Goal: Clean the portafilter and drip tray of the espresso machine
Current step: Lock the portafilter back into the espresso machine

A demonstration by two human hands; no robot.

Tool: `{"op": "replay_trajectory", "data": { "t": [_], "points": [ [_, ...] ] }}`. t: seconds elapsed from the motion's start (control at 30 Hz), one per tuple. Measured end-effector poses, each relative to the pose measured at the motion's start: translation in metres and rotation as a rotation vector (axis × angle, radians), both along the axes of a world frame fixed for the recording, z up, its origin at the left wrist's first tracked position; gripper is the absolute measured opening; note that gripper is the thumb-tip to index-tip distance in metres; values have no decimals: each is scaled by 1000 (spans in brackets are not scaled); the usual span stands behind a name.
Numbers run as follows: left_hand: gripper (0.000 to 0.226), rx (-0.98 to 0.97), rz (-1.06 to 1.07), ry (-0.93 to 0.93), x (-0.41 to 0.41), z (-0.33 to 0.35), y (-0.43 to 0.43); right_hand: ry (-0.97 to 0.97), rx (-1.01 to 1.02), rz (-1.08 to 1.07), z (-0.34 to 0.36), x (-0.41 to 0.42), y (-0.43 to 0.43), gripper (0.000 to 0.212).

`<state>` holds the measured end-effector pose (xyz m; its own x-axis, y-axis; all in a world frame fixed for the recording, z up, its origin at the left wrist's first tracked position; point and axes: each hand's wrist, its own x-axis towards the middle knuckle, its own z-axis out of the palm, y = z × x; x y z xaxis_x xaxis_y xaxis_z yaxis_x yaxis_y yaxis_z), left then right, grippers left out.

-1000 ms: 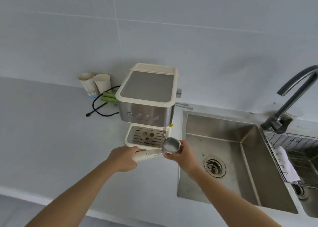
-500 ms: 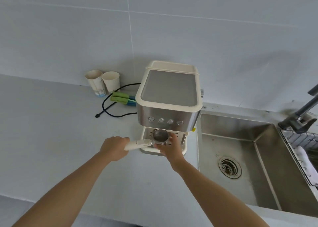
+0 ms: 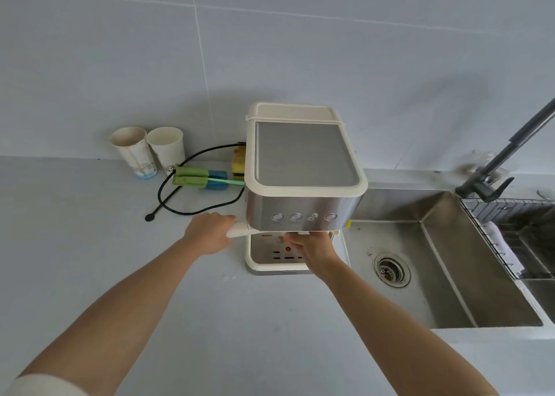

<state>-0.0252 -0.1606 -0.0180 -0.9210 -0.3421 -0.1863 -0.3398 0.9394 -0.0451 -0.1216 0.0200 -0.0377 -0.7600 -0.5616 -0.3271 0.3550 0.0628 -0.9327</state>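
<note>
A cream and steel espresso machine [image 3: 303, 167] stands on the grey counter beside the sink. My left hand [image 3: 210, 233] grips the cream handle of the portafilter [image 3: 240, 232], which pokes out leftward from under the machine's front. The portafilter's metal basket is hidden beneath the machine body. My right hand [image 3: 312, 248] reaches under the front above the drip tray [image 3: 270, 260] and seems to hold the basket end; its fingers are hidden. The tray's slotted grate with a red float shows between my hands.
A steel sink [image 3: 435, 263] with a drain lies right of the machine, with a dark faucet [image 3: 498, 167] and a wire rack [image 3: 510, 230] beyond. Two paper cups [image 3: 150, 152], green-blue brushes [image 3: 201, 178], a yellow sponge [image 3: 238, 163] and a black cord [image 3: 180, 197] sit at the back left.
Both hands carried the portafilter from near the sink edge up and under the machine's front. Its basket, visible before, is now hidden beneath the machine.
</note>
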Motion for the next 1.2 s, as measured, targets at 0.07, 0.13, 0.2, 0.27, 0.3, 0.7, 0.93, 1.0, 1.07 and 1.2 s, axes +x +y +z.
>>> {"op": "replay_trajectory", "data": {
  "t": [0.07,0.13,0.2,0.27,0.3,0.7,0.93,1.0,1.07,1.2],
  "points": [
    [28,17,3,-1,-1,0,-1,-2,1,7,2,-1,-1,27],
    [28,17,5,-4,-4,2,-3,-30,-11,-12,3,-2,-3,23],
    [27,4,5,-4,-6,5,-4,-90,-30,-57,2,-5,-6,23],
    [27,17,11,-9,-9,6,-4,-167,-34,-100,2,-10,-6,25],
    [28,32,18,-11,-11,6,-4,-185,-5,-105,1,-13,-6,23],
    [24,10,5,-65,-26,31,1,-119,40,-163,-1,-15,-3,29],
    [26,41,7,-68,-30,35,2,-104,-12,-183,-2,-14,-5,28],
    [25,52,8,-69,-31,34,2,-100,16,-209,-4,-14,-6,27],
    [24,70,2,-70,-32,32,3,-130,50,-238,-8,-16,-8,25],
    [11,117,24,-45,-38,30,-1,-169,202,-262,-21,-19,-12,12]
  ]
}}
